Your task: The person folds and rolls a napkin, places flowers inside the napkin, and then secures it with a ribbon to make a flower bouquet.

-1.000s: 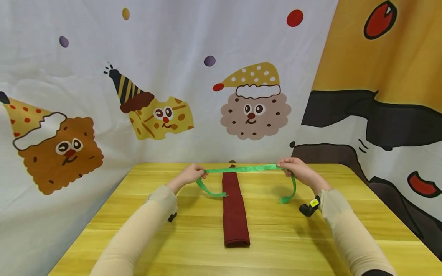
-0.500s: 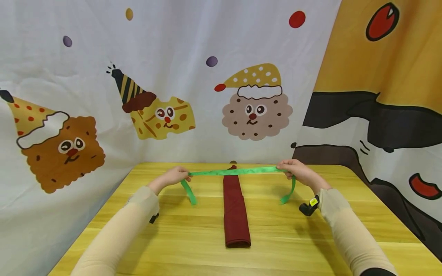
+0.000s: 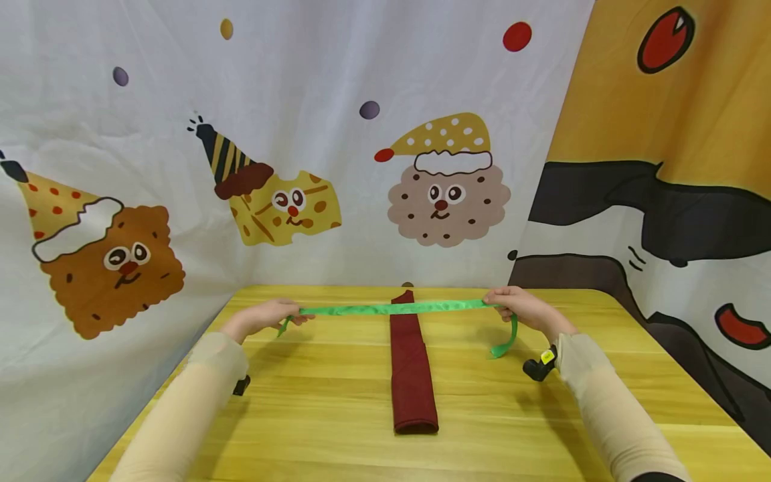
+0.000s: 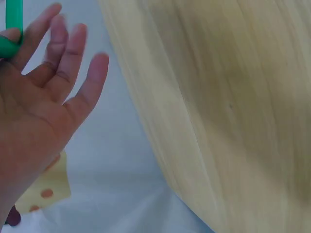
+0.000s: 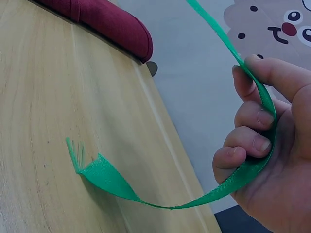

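Hands (image 3: 265,316) (image 3: 523,309) w/ grn ribbon (image 3: 355,310) over maroon cloth (image 3: 412,375), backdrop (image 3: 313,87) behind tbl (image 3: 325,395).

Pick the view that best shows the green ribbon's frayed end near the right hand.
Right wrist: the frayed end shows large and unobstructed, loose threads visible. Head shows it small, dangling below the right hand, threads hard to make out. Left wrist misses it, catching only ribbon at the left hand.

wooden table (image 3: 337,395), cartoon-printed cloth backdrop (image 3: 325,134)

Head cam faces fwd & down, wrist cams look close at fingers (image 5: 250,141); all share table (image 3: 337,415).
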A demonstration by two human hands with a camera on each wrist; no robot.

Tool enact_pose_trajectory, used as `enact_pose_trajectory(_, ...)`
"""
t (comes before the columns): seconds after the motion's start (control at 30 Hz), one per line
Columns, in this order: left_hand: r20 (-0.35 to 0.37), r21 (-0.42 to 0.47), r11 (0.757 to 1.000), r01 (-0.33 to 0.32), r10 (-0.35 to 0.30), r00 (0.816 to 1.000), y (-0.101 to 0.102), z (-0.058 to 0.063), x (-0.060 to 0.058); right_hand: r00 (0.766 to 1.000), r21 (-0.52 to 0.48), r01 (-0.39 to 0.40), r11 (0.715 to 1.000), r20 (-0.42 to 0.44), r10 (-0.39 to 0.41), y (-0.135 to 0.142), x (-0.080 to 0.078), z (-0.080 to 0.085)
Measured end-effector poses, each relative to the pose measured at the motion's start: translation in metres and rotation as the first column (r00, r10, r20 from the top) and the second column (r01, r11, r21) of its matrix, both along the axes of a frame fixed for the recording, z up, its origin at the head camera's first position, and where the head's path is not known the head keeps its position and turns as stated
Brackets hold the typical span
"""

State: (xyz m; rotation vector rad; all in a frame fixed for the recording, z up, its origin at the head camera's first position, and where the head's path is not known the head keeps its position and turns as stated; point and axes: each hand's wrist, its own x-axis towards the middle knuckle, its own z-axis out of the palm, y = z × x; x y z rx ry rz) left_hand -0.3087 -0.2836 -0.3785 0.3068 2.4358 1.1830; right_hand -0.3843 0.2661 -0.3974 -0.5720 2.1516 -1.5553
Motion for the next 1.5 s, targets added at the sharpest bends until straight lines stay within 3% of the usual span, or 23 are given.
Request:
enact_pose_trajectory(0.13, 0.126, 0.088, 0.995, -0.039, 0.028, 0.992, -0.008, 0.001, 0.004, 1.0, -0.003, -0.029, 1.0, 0.011, 0.029, 0.004, 0.001, -0.002)
enact_pose_trajectory(0.27, 0.239, 0.161, 0.987, 0.013, -0.052, 0.97, -0.02, -0.001, 0.005, 0.997, -0.019, -0.064, 0.998, 0.048, 0.065, 0.01, 0.002, -0.002)
enact_pose_trajectory(0.4, 0.261, 0.226, 0.967, 0.119, -0.178, 0.949, -0.034, -0.005, 0.004, 0.993, -0.017, -0.086, 0.996, 0.077, 0.087, 0.018, 0.003, -0.003)
enact_pose_trajectory(0.53, 0.244, 0.242, 0.956, 0.166, -0.225, 0.943, -0.047, -0.008, 0.004, 0.991, -0.002, -0.086, 0.996, 0.103, 0.085, 0.026, 0.003, -0.007)
enact_pose_trajectory(0.63, 0.237, 0.228, 0.962, 0.149, -0.203, 0.95, -0.054, -0.011, 0.005, 0.991, 0.026, -0.075, 0.997, 0.114, 0.071, 0.031, 0.005, -0.01)
enact_pose_trajectory(0.87, 0.164, 0.128, 0.992, 0.005, -0.026, 0.986, -0.057, -0.021, 0.01, 0.996, 0.118, -0.043, 0.992, 0.089, 0.032, 0.036, 0.013, -0.023)
enact_pose_trajectory(1.03, 0.127, 0.059, 0.996, -0.062, 0.054, 0.99, -0.054, -0.03, 0.011, 0.999, 0.169, 0.001, 0.986, 0.038, -0.008, 0.041, 0.016, -0.036)
enact_pose_trajectory(1.27, 0.133, 0.003, 0.993, -0.114, 0.112, 0.985, -0.048, -0.04, 0.013, 0.997, 0.2, 0.078, 0.977, -0.022, -0.075, 0.047, 0.021, -0.049)
enact_pose_trajectory(1.5, 0.146, -0.003, 0.995, -0.103, 0.103, 0.984, -0.048, -0.047, 0.013, 0.998, 0.194, 0.062, 0.979, -0.01, -0.061, 0.053, 0.023, -0.05)
